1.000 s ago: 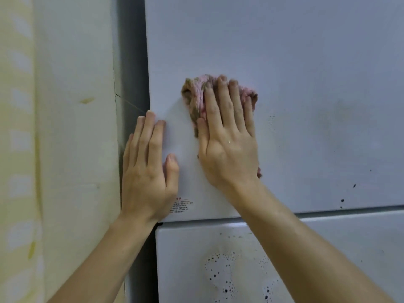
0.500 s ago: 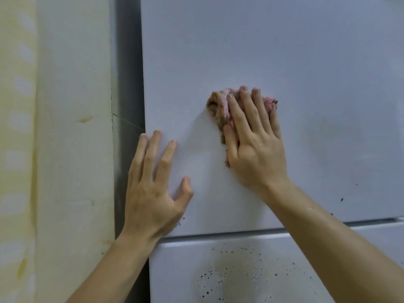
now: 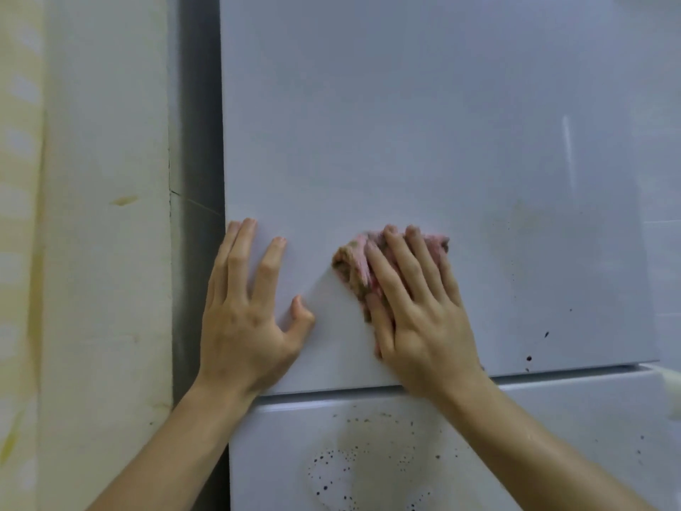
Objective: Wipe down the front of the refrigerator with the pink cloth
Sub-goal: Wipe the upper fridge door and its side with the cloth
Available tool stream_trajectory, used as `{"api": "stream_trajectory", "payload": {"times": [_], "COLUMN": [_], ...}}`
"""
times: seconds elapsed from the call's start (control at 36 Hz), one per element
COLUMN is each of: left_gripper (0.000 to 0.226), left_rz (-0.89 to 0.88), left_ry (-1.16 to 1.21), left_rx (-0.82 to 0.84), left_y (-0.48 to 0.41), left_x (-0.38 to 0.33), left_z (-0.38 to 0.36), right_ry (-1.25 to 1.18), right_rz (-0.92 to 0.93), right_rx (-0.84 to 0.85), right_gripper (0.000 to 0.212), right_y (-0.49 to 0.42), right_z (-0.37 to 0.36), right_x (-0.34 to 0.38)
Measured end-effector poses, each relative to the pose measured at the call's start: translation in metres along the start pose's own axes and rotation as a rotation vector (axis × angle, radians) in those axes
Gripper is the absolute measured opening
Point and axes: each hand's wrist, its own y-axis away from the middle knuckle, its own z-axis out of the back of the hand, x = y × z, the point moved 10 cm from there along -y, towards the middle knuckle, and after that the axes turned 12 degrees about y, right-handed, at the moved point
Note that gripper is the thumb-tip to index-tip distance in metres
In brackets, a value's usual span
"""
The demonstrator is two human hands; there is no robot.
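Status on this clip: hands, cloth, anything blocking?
Right hand flat, pressing pink cloth on fridge door. Left hand flat beside it. Dark specks lower right; nothing blocking.

right hand (image 3: 420, 311) pressing pink cloth (image 3: 353, 260) on refrigerator (image 3: 405, 123) | left hand (image 3: 247, 315) flat beside

Here's the left hand (image 3: 247, 319) flat on the upper refrigerator door (image 3: 405, 123), near its left edge. The right hand (image 3: 420, 315) is just to its right, pressing the cloth (image 3: 353, 260) against that door. Below sits the lower door (image 3: 552, 437), and the wall (image 3: 107, 252) stands left.
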Motion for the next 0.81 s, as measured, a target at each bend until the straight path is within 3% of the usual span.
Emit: {"api": "stream_trajectory", "payload": {"times": [0.22, 0.56, 0.81], "left_gripper": [0.062, 0.061, 0.060], "left_rz": [-0.061, -0.161, -0.150], "left_ry": [-0.057, -0.149, -0.175], "left_rx": [-0.028, -0.042, -0.041], "left_y": [-0.003, -0.003, -0.007], "left_x": [-0.009, -0.027, -0.029], "left_z": [-0.002, -0.009, -0.013], "right_ry": [0.061, 0.015, 0.037], "right_rz": [-0.206, -0.047, -0.061], "right_rx": [-0.101, 0.025, -0.059], "right_gripper": [0.050, 0.053, 0.053], "right_y": [-0.063, 0.031, -0.029], "right_z": [0.000, 0.005, 0.005], "right_x": [-0.037, -0.013, -0.037]}}
